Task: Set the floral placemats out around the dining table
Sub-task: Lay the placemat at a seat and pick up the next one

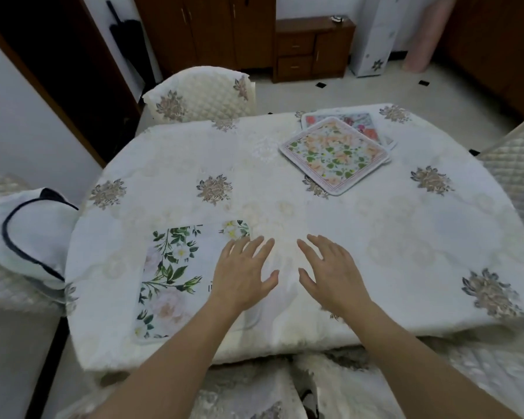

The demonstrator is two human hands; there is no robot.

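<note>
Under left hand (pixel 242 275), placemat (pixel 176 279) corner, perhaps touched

Bare forearms, no sleeves in view; left hand (pixel 242 273) and right hand (pixel 330 273) unadorned (no rings).

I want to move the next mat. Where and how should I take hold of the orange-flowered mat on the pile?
Probably by the near corner of the orange mat, coming from the person's side with the right hand. It lies flat and turned like a diamond on the pink mat, and that corner points toward the person.
</note>
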